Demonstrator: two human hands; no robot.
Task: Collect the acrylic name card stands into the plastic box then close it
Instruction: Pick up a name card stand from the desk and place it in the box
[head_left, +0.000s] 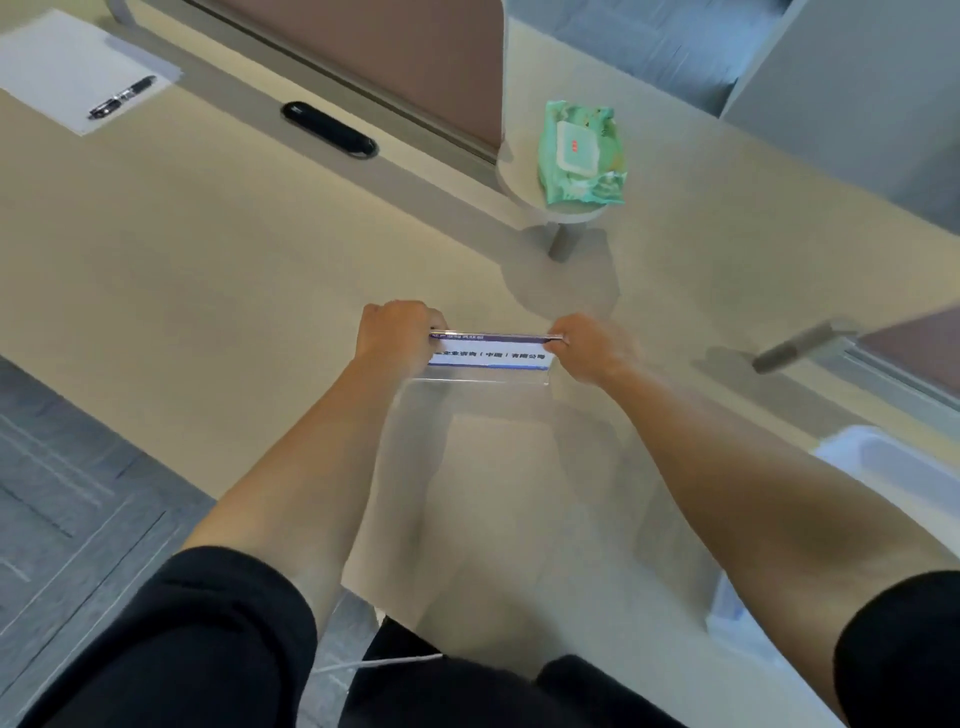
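Observation:
A clear acrylic name card stand (491, 358) with a white and blue printed card sits in the middle of the beige desk (208, 270). My left hand (397, 332) grips its left end and my right hand (589, 348) grips its right end, fingers curled over the top edge. Whether the stand touches the desk I cannot tell. The pale plastic box (893, 467) shows only partly at the right edge, beyond my right forearm.
A green pack of wet wipes (582, 153) lies on a small round shelf behind the stand. Paper with a black pen (122, 97) rests at the far left. A black cable port (328, 129) and a brown partition (415, 57) line the back.

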